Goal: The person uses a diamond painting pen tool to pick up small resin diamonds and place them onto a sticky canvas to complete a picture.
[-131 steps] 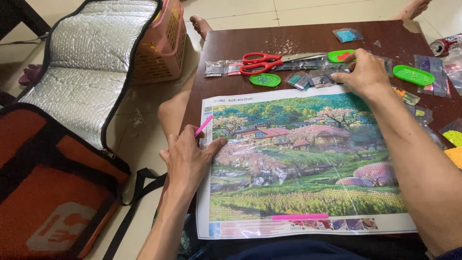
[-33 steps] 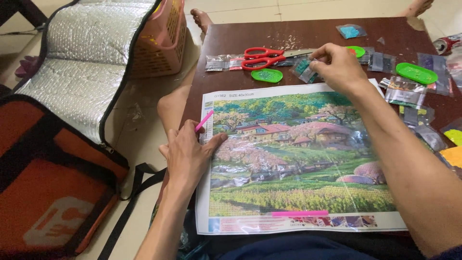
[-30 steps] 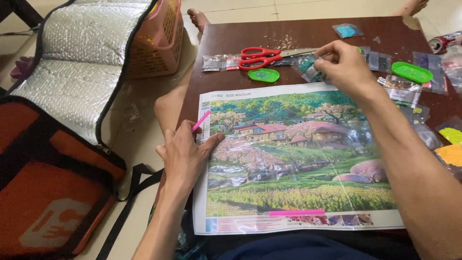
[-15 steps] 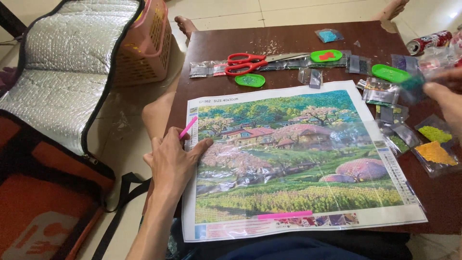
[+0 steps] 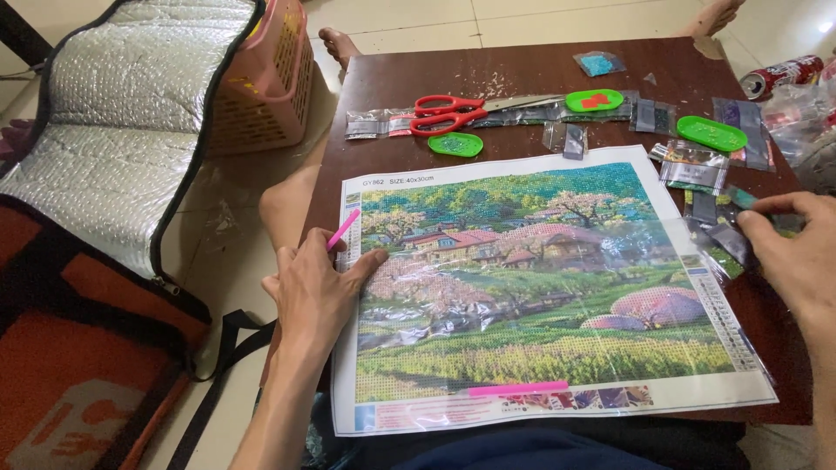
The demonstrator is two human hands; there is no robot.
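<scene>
The diamond-painting canvas (image 5: 540, 287) lies flat on the dark desk (image 5: 522, 74), and by the look of it the work is barely begun: its clear film seems to cover most of the printed village landscape, a pink strip along the lower edge. The left hand (image 5: 318, 292) presses the canvas's left edge, its grip clamped on a pink pen (image 5: 342, 229). The right hand (image 5: 797, 248), at the canvas's right, pinches small bead bags (image 5: 723, 231), thumb and fingers together.
</scene>
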